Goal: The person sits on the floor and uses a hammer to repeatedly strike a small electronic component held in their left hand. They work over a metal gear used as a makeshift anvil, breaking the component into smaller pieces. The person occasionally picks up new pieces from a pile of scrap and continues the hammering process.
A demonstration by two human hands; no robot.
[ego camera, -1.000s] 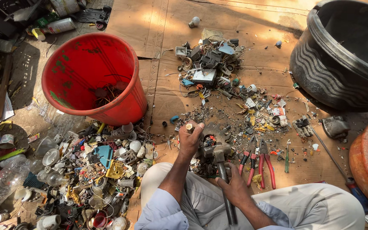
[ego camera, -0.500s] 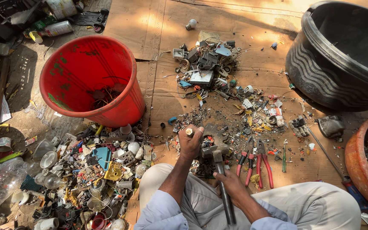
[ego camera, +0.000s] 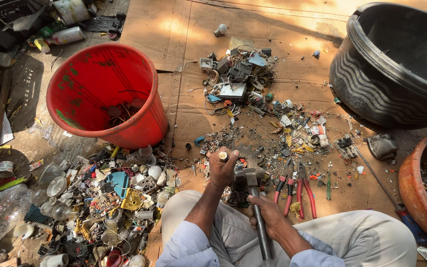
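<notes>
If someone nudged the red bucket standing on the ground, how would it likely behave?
The red bucket looks like thin plastic and holds only a few scraps at its bottom, so it would probably slide or lift easily. It stands upright with a mouth wider than its base, so a push near the rim might tip it. Its wall seems likely to flex rather than crack.

Labelled can point(ego camera: 68, 35): lies on its side, white and green cylinder, far up-left of the fingers.
Pale tin point(ego camera: 71, 9): cylinder with a printed label, just above that can.
Clear plastic bottle point(ego camera: 1, 220): on the ground, far left of the fingers.
</notes>
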